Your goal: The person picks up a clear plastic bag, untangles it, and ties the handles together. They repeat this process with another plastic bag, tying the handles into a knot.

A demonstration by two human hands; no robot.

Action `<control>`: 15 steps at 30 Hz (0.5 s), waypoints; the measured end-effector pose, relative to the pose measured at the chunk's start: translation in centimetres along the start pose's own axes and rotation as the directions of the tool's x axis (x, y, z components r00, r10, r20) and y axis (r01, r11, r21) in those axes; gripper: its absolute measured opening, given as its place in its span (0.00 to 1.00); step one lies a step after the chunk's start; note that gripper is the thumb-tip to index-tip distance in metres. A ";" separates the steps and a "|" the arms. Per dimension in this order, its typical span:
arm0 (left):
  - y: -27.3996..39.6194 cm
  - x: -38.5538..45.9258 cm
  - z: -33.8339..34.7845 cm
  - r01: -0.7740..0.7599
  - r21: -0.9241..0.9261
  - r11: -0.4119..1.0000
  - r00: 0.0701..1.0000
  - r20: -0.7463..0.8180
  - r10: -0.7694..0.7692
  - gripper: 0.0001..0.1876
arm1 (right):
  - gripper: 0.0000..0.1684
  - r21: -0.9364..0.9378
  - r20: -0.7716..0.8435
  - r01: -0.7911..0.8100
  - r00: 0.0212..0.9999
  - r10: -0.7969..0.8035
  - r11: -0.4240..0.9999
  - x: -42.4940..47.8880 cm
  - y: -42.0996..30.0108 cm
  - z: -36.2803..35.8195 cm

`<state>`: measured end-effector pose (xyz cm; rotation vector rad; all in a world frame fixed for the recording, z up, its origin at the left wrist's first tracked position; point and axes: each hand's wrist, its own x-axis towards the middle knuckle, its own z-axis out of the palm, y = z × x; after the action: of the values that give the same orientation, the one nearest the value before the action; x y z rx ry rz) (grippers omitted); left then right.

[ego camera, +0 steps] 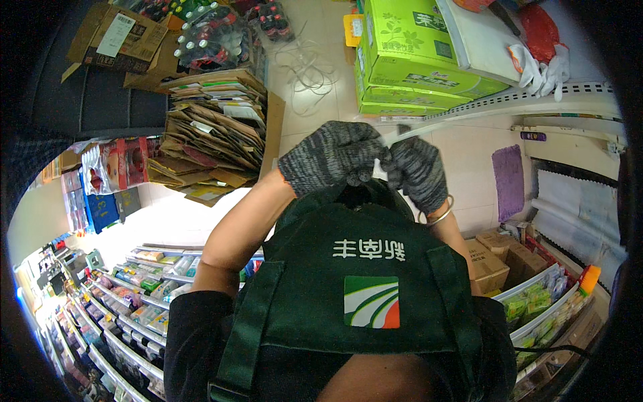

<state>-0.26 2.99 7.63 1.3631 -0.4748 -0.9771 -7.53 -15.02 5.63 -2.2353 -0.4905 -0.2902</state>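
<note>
My left hand (334,156) and my right hand (414,168) wear dark grey knitted work gloves and meet in front of my chest. Their fingers are curled, with the fingertips close together. Something thin and whitish shows between them; whether either hand grips it, I cannot tell. Just below hangs the dark green apron (311,301) on my body, bearing white writing and a green, white and red emblem. A metal bangle (442,213) circles my right wrist. Beyond my hands, a loose tangle of pale strapping (309,78) lies on the tiled floor.
Flattened cardboard (216,135) is stacked at the left, near shrink-wrapped bottles (208,37) and an opened carton (125,40). Green drink cartons (412,55) stand upper right, by a shelf with white gloves (527,68). Stocked shelves (135,321) fill the lower left; brown boxes (485,266) sit right.
</note>
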 end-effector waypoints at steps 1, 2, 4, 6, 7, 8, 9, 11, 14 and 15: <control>0.0 -0.2 -0.2 0.127 -0.144 0.981 0.992 0.034 -0.123 0.10 | 0.02 0.151 -0.028 -0.059 0.998 0.064 0.987 0.0 0.2 -0.2; 0.0 -0.3 -0.2 0.045 -0.017 0.999 0.999 0.001 -0.045 0.12 | 0.02 0.175 0.047 -0.132 0.991 0.126 0.976 0.1 0.3 -0.4; -0.2 -0.3 -0.2 0.005 0.158 0.987 1.000 -0.020 -0.002 0.12 | 0.01 0.084 0.003 -0.047 0.999 0.047 0.995 0.2 0.5 -0.5; -0.3 -0.1 -0.1 -0.102 0.265 0.959 0.993 -0.033 0.115 0.12 | 0.01 0.034 0.001 -0.053 0.999 0.053 0.998 0.2 0.5 -0.4; -0.4 0.1 0.0 -0.172 0.291 0.941 0.981 -0.035 0.191 0.12 | 0.01 0.044 0.019 -0.057 0.998 0.056 0.997 0.1 0.4 -0.3; -0.4 0.3 0.0 -0.219 0.325 0.920 0.972 -0.011 0.235 0.11 | 0.01 0.054 0.035 -0.061 0.998 0.059 0.997 0.2 0.4 -0.3; -0.4 0.4 -0.1 -0.290 0.411 0.864 0.949 0.005 0.316 0.11 | 0.02 0.057 0.053 -0.084 0.995 0.081 0.995 0.2 0.4 -0.3; -0.3 0.4 -0.2 -0.384 0.573 0.725 0.910 0.101 0.402 0.10 | 0.03 0.198 0.082 -0.213 0.976 0.200 0.957 0.3 0.4 -0.4; -0.4 0.4 -0.3 -0.146 0.416 0.898 0.987 -0.003 0.162 0.10 | 0.04 0.119 0.096 -0.132 0.988 0.121 0.984 0.5 0.6 -0.4; -0.5 0.3 -0.3 -0.106 0.385 0.917 0.992 -0.022 0.124 0.10 | 0.05 0.047 0.073 -0.051 0.996 0.047 0.998 0.5 0.6 -0.4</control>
<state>-0.01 2.98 7.05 1.6831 -0.7318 -0.7779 -6.81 -15.57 5.65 -2.2125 -0.4753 -0.1715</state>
